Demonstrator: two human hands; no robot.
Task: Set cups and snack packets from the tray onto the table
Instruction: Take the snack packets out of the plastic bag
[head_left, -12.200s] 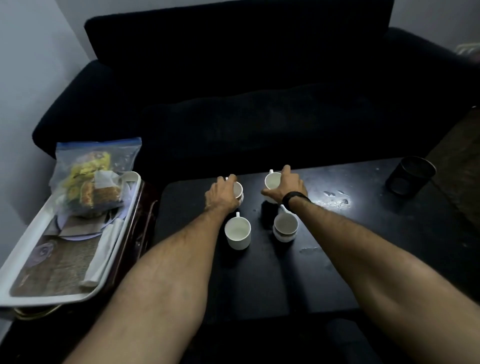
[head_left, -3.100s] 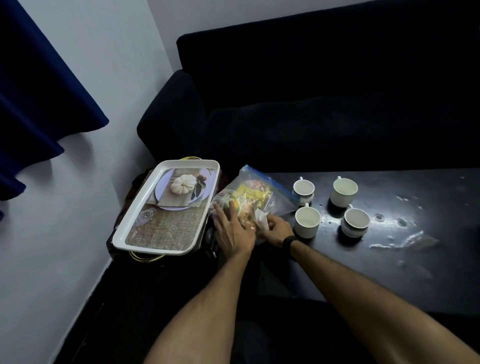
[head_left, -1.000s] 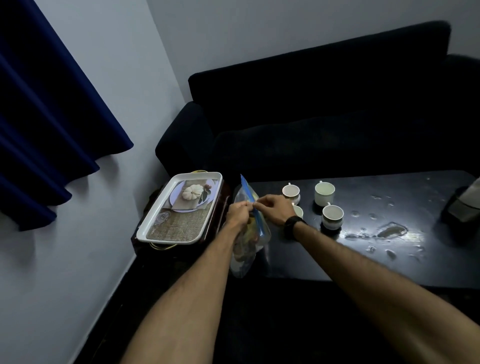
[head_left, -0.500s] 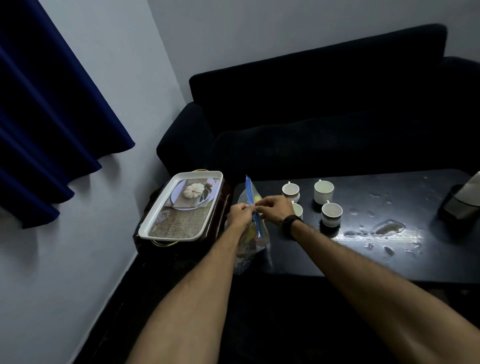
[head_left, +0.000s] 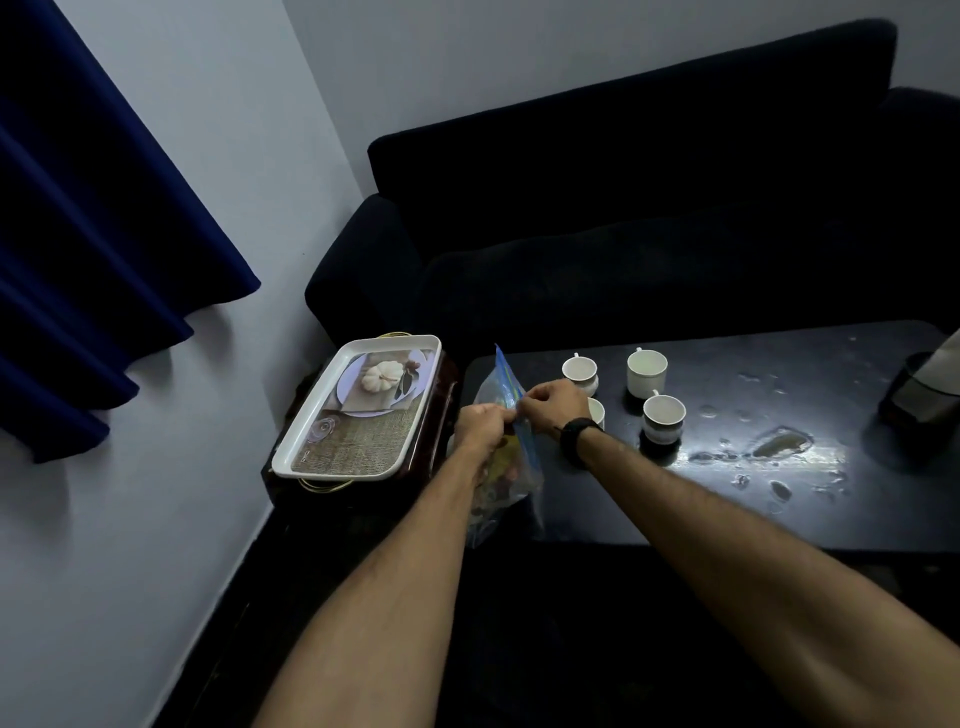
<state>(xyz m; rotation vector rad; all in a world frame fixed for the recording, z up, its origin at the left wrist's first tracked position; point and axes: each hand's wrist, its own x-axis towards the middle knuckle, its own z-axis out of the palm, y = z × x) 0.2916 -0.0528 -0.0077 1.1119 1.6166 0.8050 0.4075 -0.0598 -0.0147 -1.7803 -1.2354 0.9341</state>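
Note:
A clear zip bag of snack packets (head_left: 506, 478) with a blue seal strip stands upright at the near left corner of the black table (head_left: 727, 499). My left hand (head_left: 480, 423) and my right hand (head_left: 550, 408) both pinch its top edge, close together. Several white cups stand on the table behind my hands: a far left cup (head_left: 580, 371), a far right cup (head_left: 647, 371), a near right cup (head_left: 663, 418), and one cup (head_left: 597, 413) mostly hidden by my right wrist. The white tray (head_left: 358, 410) lies to the left with nothing loose on it.
The tray rests on a dark side stand between the table and the wall. A black sofa (head_left: 649, 208) runs behind the table. Wet spots (head_left: 779, 447) shine on the table's right half. A dark container (head_left: 919, 400) stands at the far right edge. Blue curtain at left.
Over the last second my hands stayed on the bag's top at the table corner and drew a little closer together. Earlier the bag lay flat beside the cups; now it stands upright.

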